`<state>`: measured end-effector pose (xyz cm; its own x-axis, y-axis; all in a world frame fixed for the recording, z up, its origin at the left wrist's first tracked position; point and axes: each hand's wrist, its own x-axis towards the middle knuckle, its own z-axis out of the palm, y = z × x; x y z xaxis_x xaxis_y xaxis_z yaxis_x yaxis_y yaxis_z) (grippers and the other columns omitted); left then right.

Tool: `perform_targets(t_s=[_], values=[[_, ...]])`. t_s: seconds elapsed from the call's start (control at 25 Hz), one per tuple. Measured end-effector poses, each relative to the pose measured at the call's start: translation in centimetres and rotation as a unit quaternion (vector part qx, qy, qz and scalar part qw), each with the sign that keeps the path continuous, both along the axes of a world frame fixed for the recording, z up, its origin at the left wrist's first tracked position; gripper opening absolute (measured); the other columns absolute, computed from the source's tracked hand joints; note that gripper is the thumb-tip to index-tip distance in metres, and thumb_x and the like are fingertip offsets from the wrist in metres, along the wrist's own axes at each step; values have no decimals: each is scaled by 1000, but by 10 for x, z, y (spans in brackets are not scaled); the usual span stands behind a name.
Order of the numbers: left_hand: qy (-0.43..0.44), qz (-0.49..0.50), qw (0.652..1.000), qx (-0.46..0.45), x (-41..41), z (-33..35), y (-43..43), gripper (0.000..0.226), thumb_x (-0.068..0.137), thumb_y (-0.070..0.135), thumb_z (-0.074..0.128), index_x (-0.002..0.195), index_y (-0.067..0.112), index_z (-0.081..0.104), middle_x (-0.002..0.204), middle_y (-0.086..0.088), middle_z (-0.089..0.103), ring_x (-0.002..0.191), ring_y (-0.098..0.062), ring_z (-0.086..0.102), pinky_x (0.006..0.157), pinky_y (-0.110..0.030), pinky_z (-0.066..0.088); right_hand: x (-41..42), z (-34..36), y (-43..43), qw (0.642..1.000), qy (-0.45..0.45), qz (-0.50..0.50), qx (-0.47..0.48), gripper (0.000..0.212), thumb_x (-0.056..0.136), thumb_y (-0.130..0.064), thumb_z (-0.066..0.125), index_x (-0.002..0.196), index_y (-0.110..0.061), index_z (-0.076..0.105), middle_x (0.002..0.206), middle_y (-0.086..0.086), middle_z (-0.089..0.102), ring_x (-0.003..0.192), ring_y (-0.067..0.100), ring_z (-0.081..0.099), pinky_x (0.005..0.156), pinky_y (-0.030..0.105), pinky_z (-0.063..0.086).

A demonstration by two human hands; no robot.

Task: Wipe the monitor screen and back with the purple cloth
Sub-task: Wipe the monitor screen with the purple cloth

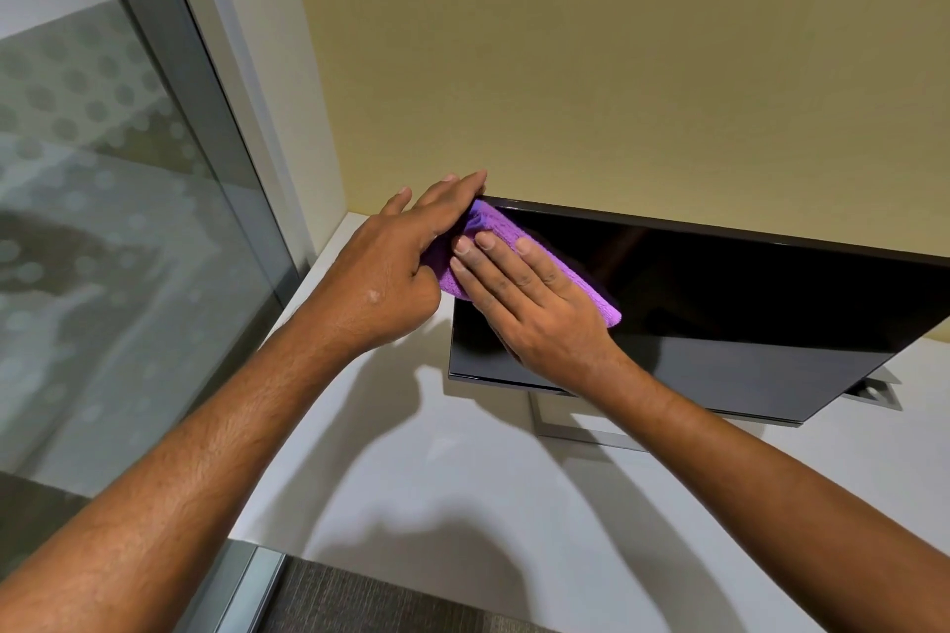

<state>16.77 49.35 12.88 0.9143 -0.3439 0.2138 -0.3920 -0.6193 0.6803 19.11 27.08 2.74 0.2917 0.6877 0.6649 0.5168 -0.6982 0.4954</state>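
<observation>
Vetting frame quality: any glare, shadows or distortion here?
All head view: pale reflection low on the monitor screen, no harsh glare; left hand and right hand throw soft shadows on the white desk; wide-angle lens slants the partition frame; purple cloth sharp.

Nothing readable is showing: no text, label, brand, number or sign is appearing anywhere, and the monitor [745,303] under the left hand [396,272] and right hand [534,308] is displaying only a dark, blank screen
</observation>
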Motion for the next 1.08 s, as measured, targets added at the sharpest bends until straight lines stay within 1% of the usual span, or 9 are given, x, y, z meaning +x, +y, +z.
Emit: perform_targets(t_s=[0.16,0.28,0.36,0.44,0.6,0.68,0.8,1.0,1.08], values=[[17,21,1000,10,0,-1,1,114,75,-18,39,167,48,24,176,13,22,164,-5,5,136,-33,8,-6,-27,-6,997,52,10,-53,55,108,-3,52,162,-3,41,170,11,38,159,28,35,125,47,39],[13,11,1000,16,2,-7,2,114,74,-15,39,166,50,23,177,11,23,167,-14,9,137,-41,11,-10,-49,-9,991,86,12,-98,56,110,-4,48,164,-2,35,173,11,31,161,28,28,130,46,30],[4,6,1000,15,1,-8,1,113,74,-16,39,167,46,24,176,10,25,166,-8,11,137,-39,9,-15,-63,-12,985,113,15,-130,57,111,-3,42,167,-1,27,176,13,24,163,29,23,132,46,24],[-11,3,1000,17,-2,-7,0,113,73,-19,38,168,40,26,173,14,26,162,5,11,135,-27,4,-19,-79,-16,974,148,9,-174,62,111,-2,40,168,0,17,178,15,15,164,30,16,133,45,21],[-21,11,1000,19,-5,-8,-2,111,74,-19,39,168,40,28,157,36,17,142,34,1,126,-7,-2,-20,-106,-21,961,164,13,-221,69,110,-4,46,169,1,11,178,17,10,165,30,13,134,44,18],[-18,15,999,22,-4,-9,-1,112,73,-19,40,167,41,29,158,37,17,147,30,2,131,-17,0,-19,-109,-22,960,163,19,-226,69,110,-5,47,169,1,11,178,16,11,165,29,13,133,43,19],[-29,-1,999,19,-1,-11,-1,112,70,-21,40,165,37,36,170,23,29,161,8,11,137,-37,5,-18,-107,-26,962,156,26,-223,68,111,-3,46,169,0,12,178,14,11,165,28,13,133,42,22],[-32,0,999,3,1,-13,0,112,68,-25,37,162,36,44,168,23,37,160,10,13,137,-36,5,-14,-79,-36,970,133,50,-196,57,113,1,37,168,0,20,177,12,19,164,26,19,131,43,27],[-32,-1,999,0,3,-13,-1,113,67,-25,37,161,37,46,167,22,40,160,10,14,137,-36,5,-12,-61,-42,980,102,51,-161,55,113,-2,43,166,-2,29,175,10,27,162,24,26,128,42,33]])
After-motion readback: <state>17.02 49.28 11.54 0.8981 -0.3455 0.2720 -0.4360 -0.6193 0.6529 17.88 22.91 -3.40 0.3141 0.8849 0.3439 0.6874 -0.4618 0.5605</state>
